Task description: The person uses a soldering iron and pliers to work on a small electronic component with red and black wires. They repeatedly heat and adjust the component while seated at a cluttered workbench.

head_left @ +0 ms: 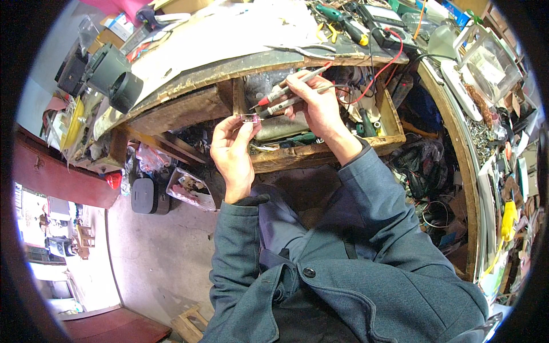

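Between the thumb and fingers of my left hand [233, 153] is pinched a small, flat, pinkish part with metal bits [249, 118], too small to name surely. My right hand [321, 110] grips two multimeter probes together, one with a red tip [264, 101] and one with a dark tip [273, 108]. Both tips point left, close to the small part; whether they touch it I cannot tell. From the probes a red lead [398, 54] and a black lead run back to a dark meter [386, 39] on the bench.
Below my hands an open wooden drawer [331, 147] holds tools and loose parts. The worktop [229, 34] carries a green screwdriver [334, 14] and yellow-handled pliers [327, 33]. A dark cylindrical device [111, 74] stands left. Clutter fills the right-hand bench. A bin [191, 188] sits on the floor.
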`<move>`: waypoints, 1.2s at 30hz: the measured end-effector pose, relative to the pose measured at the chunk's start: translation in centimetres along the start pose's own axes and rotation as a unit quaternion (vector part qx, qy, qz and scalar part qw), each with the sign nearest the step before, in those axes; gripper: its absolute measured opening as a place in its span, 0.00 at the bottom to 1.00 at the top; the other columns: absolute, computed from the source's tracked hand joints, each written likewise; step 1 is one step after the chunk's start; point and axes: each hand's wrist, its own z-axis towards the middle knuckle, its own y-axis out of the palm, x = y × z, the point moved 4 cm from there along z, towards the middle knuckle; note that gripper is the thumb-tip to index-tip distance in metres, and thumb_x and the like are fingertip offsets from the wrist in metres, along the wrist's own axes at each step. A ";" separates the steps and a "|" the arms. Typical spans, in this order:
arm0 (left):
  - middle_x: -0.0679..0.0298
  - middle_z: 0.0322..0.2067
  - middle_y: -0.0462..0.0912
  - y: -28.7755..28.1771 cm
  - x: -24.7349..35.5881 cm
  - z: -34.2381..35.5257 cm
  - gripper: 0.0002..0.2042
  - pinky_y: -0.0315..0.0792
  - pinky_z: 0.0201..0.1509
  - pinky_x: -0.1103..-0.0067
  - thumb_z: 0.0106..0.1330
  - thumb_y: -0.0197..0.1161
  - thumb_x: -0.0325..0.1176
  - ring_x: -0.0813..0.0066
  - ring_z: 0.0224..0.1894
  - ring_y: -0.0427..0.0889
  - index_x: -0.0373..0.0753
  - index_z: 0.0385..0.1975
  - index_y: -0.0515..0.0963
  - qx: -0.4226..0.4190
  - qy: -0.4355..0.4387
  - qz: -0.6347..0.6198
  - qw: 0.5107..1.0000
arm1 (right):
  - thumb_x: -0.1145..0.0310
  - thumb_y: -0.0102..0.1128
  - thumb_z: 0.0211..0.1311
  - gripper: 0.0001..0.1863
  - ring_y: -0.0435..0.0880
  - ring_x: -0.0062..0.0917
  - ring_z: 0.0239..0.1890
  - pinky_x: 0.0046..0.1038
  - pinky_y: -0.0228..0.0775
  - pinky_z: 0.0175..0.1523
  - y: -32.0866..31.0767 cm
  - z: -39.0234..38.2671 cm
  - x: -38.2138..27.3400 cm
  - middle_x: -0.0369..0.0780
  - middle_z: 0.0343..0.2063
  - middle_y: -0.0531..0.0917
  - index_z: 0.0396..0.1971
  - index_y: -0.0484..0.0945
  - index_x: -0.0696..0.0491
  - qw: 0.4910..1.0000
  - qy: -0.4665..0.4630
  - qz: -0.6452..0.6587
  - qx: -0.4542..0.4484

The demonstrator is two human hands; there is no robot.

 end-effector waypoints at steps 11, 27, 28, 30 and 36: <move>0.56 0.44 0.82 -0.3 -0.2 0.0 0.11 0.83 0.54 0.68 0.65 0.63 0.16 0.66 0.45 0.85 0.31 0.45 0.75 0.014 0.008 0.014 1.000 | 0.65 0.64 0.68 0.10 0.81 0.22 0.19 0.23 0.72 0.21 0.1 -0.1 -0.2 0.41 0.26 0.84 0.35 0.79 0.57 1.000 -0.006 0.000 0.007; 0.58 0.42 0.82 0.1 0.1 -0.2 0.11 0.83 0.54 0.68 0.63 0.65 0.16 0.66 0.45 0.85 0.33 0.43 0.76 0.019 0.022 0.026 0.999 | 0.71 0.63 0.69 0.07 0.82 0.22 0.22 0.24 0.75 0.25 0.6 -0.4 -0.3 0.41 0.28 0.85 0.36 0.81 0.60 0.999 -0.028 -0.023 -0.014; 0.58 0.42 0.83 0.0 0.1 -0.2 0.11 0.83 0.54 0.68 0.63 0.65 0.16 0.66 0.45 0.85 0.33 0.43 0.76 0.019 0.024 0.027 0.999 | 0.71 0.63 0.69 0.07 0.82 0.22 0.22 0.24 0.75 0.25 0.7 -0.4 -0.4 0.41 0.28 0.85 0.36 0.81 0.60 0.999 -0.030 -0.027 -0.017; 0.58 0.42 0.83 -0.1 0.0 -0.2 0.11 0.83 0.54 0.68 0.63 0.65 0.16 0.66 0.45 0.85 0.33 0.42 0.76 0.020 0.027 0.029 0.999 | 0.71 0.62 0.69 0.07 0.82 0.22 0.22 0.24 0.75 0.25 1.0 -0.5 -0.6 0.41 0.29 0.85 0.36 0.81 0.60 0.999 -0.034 -0.036 -0.022; 0.58 0.43 0.83 -0.1 0.2 -0.1 0.11 0.82 0.55 0.69 0.63 0.64 0.15 0.66 0.46 0.85 0.33 0.43 0.75 0.008 0.034 0.042 0.999 | 0.70 0.62 0.69 0.07 0.82 0.21 0.23 0.23 0.76 0.26 1.0 -0.5 -0.3 0.41 0.29 0.86 0.38 0.81 0.59 0.999 -0.029 -0.025 -0.018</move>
